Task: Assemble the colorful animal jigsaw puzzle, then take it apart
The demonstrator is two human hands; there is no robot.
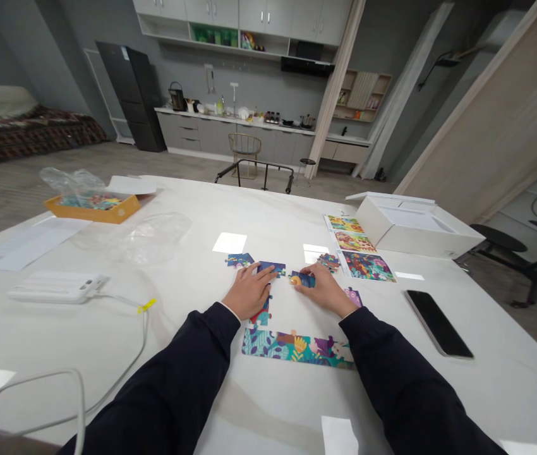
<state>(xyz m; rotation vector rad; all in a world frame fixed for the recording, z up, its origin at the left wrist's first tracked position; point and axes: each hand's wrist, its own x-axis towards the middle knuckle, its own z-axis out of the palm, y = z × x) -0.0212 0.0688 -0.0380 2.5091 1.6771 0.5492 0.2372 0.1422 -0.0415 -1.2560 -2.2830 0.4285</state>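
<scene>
A partly joined jigsaw puzzle lies on the white table, its bottom row [292,347] showing leaves, flowers and a rabbit. My left hand [249,291] rests with fingers stretched over the upper left corner, touching a dark blue puzzle piece [271,268]. Between the thumb and fingers of my right hand [323,287] is a blue puzzle piece with a yellow round shape [301,279], a small gap to the right of that corner. Loose pieces [240,260] sit beyond my left hand, and a small cluster of pieces [329,261] beyond my right.
Picture cards [368,266] lie by a white box [415,224] at the right, with a phone [438,322] nearer. On the left are a power bank [55,287] with a cable [144,328], a crumpled plastic bag [152,237] and an orange box [107,212] of pieces.
</scene>
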